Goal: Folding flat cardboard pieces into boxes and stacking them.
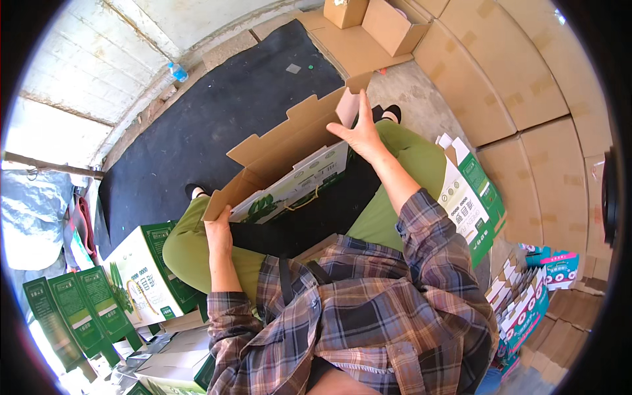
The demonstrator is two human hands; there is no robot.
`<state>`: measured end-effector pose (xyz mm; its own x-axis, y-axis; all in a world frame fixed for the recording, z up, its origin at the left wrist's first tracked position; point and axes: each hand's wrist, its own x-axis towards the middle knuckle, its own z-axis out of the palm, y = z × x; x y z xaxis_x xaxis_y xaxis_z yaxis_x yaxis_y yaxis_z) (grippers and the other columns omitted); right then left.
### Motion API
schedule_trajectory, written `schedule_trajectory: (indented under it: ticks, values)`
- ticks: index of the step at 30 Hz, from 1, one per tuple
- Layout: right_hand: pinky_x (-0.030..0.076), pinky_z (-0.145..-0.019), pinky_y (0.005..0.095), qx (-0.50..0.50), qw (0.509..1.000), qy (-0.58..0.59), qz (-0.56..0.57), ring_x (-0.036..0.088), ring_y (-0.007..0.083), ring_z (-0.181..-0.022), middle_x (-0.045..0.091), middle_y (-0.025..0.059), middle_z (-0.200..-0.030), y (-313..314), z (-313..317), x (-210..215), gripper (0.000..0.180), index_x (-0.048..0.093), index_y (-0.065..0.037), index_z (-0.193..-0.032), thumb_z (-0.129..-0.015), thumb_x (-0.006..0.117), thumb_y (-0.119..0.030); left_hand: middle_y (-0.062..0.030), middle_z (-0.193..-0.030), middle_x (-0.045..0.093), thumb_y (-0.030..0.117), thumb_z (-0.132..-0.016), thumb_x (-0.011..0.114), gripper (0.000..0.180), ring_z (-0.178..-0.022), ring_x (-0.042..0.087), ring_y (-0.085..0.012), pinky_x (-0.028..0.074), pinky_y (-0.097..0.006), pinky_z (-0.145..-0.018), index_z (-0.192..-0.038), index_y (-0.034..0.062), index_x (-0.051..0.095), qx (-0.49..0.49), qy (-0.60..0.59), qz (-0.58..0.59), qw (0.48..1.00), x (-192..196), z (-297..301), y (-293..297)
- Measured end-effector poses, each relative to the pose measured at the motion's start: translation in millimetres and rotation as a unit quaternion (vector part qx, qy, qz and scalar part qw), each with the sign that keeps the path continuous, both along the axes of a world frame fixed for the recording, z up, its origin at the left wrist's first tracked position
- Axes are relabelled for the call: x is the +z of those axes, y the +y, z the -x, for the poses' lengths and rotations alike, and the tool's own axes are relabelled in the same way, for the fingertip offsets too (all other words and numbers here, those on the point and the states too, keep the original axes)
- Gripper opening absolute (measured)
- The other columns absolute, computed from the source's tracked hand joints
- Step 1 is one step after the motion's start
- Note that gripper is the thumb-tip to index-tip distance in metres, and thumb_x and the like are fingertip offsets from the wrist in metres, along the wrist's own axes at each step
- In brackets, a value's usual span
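Note:
An open-topped carton (307,180), brown inside with white and green printing outside, is tilted between my knees, its flaps standing up. My left hand (219,238) is closed on the flap at its left end, thumb on top. At the other end, my right hand (366,139) has its thumb and fingers spread apart against the pale end flap (347,105). A thin yellowish cord handle (304,200) shows on the printed side. The carton's underside is hidden.
Printed green and white cartons stand by my left knee (141,280) and right leg (471,201). Stacked brown boxes (526,72) line the right side. Folded teal and pink cartons (525,306) are at lower right. A black mat (197,118) covers the floor; a blue bottle (177,72) lies by the wall.

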<state>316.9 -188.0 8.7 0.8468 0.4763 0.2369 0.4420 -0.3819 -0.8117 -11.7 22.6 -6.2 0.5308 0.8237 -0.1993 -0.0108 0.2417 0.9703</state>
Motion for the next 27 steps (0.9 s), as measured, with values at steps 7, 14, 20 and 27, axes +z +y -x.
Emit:
schedule_trajectory:
  ticks: [7, 14, 20, 27]
  values:
    - [0.043, -0.096, 0.04, -0.057, 0.993, 0.087, 0.049, 0.047, 0.0388, -0.122, 0.039, 0.0274, -0.137, -9, 1, 13, 0.092, 0.001, -0.008, -0.147, -0.072, 0.055, 0.0, -0.0058, -0.113, 0.059, 0.003, -0.087, 0.06, 0.033, -0.106, 0.054, -0.0154, 0.042, -0.031, -0.093, -0.119, 0.0024, 0.054, -0.035, -0.002, -0.041, 0.999, 5, -1, -16]
    - [0.044, -0.089, 0.0334, -0.024, 0.968, 0.195, -0.154, 0.058, 0.025, -0.105, 0.062, 0.0142, -0.113, -32, 21, 33, 0.043, 0.052, 0.004, -0.12, -0.077, 0.051, 0.001, -0.0107, -0.118, 0.056, 0.021, -0.096, 0.052, 0.037, -0.108, 0.055, -0.0211, 0.041, -0.035, -0.095, -0.125, -0.0002, 0.047, 0.142, -0.122, 0.029, 0.982, 40, -12, -37]
    - [0.041, -0.093, 0.0331, -0.048, 0.922, 0.314, -0.222, 0.054, 0.0228, -0.11, 0.057, 0.0118, -0.119, -39, 29, -6, 0.048, 0.049, 0.002, -0.124, -0.077, 0.057, 0.002, -0.0111, -0.121, 0.054, 0.018, -0.095, 0.052, 0.04, -0.109, 0.054, -0.0224, 0.046, -0.037, -0.089, -0.13, 0.0026, 0.043, 0.211, -0.108, -0.007, 0.971, 19, -6, -3]
    - [0.045, -0.081, 0.0317, -0.06, 0.894, 0.401, -0.189, 0.057, 0.019, -0.097, 0.059, 0.0071, -0.11, -57, 32, -15, 0.041, 0.053, 0.001, -0.118, -0.078, 0.059, 0.001, -0.0151, -0.136, 0.043, -0.002, -0.08, 0.054, 0.063, -0.121, 0.047, -0.0285, 0.04, -0.042, -0.097, -0.139, 0.0127, 0.039, 0.135, 0.414, -0.606, 0.665, 66, -18, 23]
